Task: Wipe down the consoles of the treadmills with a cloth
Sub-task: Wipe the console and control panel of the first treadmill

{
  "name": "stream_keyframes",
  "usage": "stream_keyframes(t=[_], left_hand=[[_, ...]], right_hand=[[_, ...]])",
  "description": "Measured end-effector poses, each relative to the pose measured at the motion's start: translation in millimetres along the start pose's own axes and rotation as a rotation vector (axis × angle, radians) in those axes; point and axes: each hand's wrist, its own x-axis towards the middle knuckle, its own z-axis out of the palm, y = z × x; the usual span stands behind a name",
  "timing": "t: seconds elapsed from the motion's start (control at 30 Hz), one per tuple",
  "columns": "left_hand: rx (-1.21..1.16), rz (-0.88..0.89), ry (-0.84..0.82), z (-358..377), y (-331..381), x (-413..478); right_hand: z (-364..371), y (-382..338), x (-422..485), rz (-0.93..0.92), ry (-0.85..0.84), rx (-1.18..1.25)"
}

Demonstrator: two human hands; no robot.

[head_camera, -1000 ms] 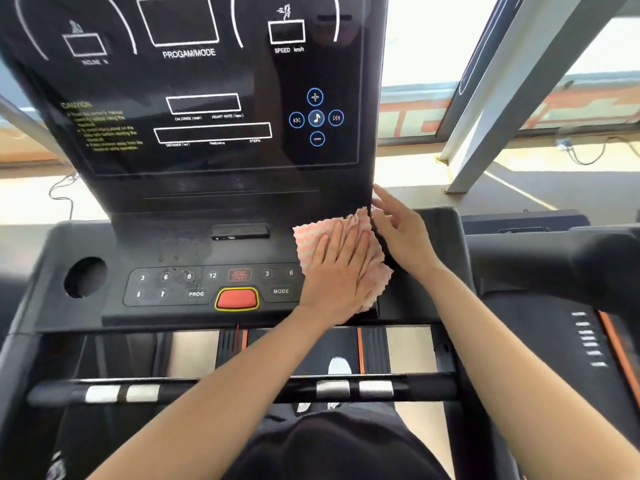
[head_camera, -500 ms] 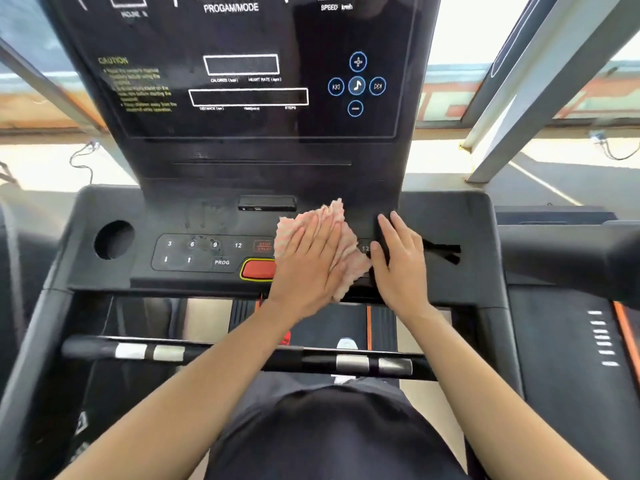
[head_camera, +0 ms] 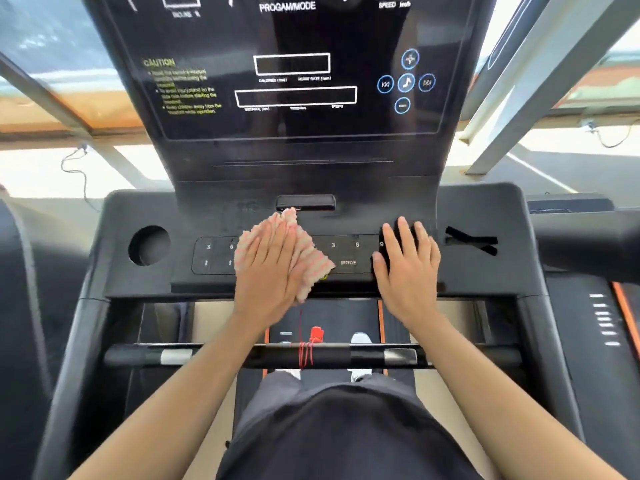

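Observation:
A black treadmill console (head_camera: pixel 485 209) fills the view, with a tall display panel (head_camera: pixel 294 74) above a sloping button strip (head_camera: pixel 348 254). My left hand (head_camera: pixel 273 268) lies flat on a pink and white striped cloth (head_camera: pixel 311 261), pressing it onto the middle of the button strip and hiding the red stop button. My right hand (head_camera: pixel 407 268) rests flat with fingers apart on the right end of the strip, holding nothing.
A round cup hole (head_camera: pixel 149 245) sits at the console's left. A black handlebar (head_camera: pixel 311 356) with silver grip pads crosses below, a red safety cord (head_camera: pixel 306 351) wound on it. Another treadmill (head_camera: pixel 588 306) stands close on the right. Windows lie behind.
My left hand has slid the cloth leftward across the button strip, from the right side to the middle. My right hand came down from the panel's edge onto the strip.

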Motion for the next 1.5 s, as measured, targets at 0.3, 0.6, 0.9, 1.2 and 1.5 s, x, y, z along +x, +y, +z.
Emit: stream_keyframes(t=[0.3,0.6,0.9,1.2,1.5], left_hand=[[0.004,-0.112,0.085,-2,-77,-26],[0.043,-0.318,-0.010,-4,-122,-15],[-0.206,-0.811,-0.009,-13,-93,60],[-0.653,-0.663,0.092,-28,-56,62],[-0.481,-0.864,0.253,-15,-163,-50]], right_hand=[[10,-43,1,0.001,-0.023,0.001],[11,-42,0,0.012,0.027,0.008],[9,-38,-1,0.030,-0.044,0.053],[-6,-115,39,-0.215,-0.050,0.241],[20,-250,102,-0.814,-0.172,0.086]])
